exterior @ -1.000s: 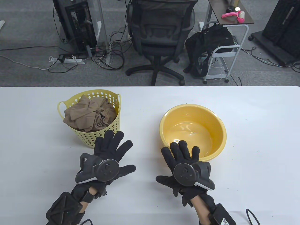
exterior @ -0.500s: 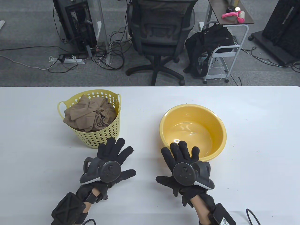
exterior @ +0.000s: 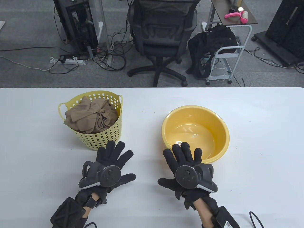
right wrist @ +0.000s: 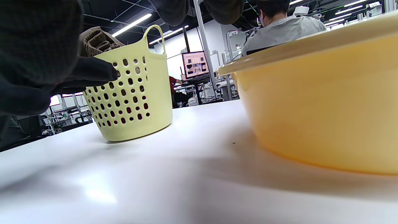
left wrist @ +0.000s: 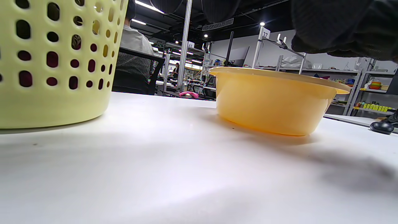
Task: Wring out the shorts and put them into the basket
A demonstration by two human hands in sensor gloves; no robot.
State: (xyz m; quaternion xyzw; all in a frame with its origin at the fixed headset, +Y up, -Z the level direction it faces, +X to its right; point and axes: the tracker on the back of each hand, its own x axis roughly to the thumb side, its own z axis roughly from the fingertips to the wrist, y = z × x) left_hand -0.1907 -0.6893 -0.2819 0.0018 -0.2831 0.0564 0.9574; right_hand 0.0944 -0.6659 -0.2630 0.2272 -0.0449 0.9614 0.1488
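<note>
The tan shorts [exterior: 91, 116] lie bunched inside the pale yellow perforated basket [exterior: 115, 131] at the table's left; a fold of them [right wrist: 96, 39] pokes over its rim [right wrist: 133, 46]. My left hand [exterior: 114, 154] lies flat on the table just in front of the basket, fingers spread and holding nothing. My right hand [exterior: 182, 154] lies flat too, its straight fingertips at the near rim of the yellow basin [exterior: 220, 133], which holds no cloth. The basket wall [left wrist: 46, 77] and basin [left wrist: 273, 99] stand close ahead in the left wrist view.
The white table [exterior: 261, 142] stretches to the right of the basin. Beyond its far edge stand an office chair [exterior: 161, 35], a white trolley [exterior: 228, 52] and floor cables. A person in a grey top [right wrist: 279, 28] sits in the background.
My left hand drew back from the basket toward the near edge, then shifted slightly left. The right hand, shorts, basket and basin have not moved.
</note>
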